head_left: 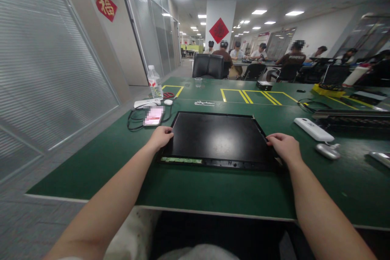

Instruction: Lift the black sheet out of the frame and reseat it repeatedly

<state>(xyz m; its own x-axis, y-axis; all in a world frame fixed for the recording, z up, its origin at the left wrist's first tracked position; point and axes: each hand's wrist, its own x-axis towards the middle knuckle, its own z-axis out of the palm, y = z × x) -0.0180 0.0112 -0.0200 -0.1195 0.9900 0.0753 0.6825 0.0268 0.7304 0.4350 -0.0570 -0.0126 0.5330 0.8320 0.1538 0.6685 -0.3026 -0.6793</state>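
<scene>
A flat black display panel (217, 136) lies on the green table (213, 189) in front of me, with a green circuit strip (182, 160) showing along its near edge. My left hand (160, 137) rests with curled fingers on the panel's left edge. My right hand (283, 146) grips the panel's right edge, fingers bent over it.
A phone (154, 116) with black cables, a white power strip (147, 102) and a water bottle (155, 83) sit at the left. A white remote-shaped device (313, 129) and a grey mouse (327, 150) lie at the right. A plastic cup (198, 82) stands behind. People sit at far tables.
</scene>
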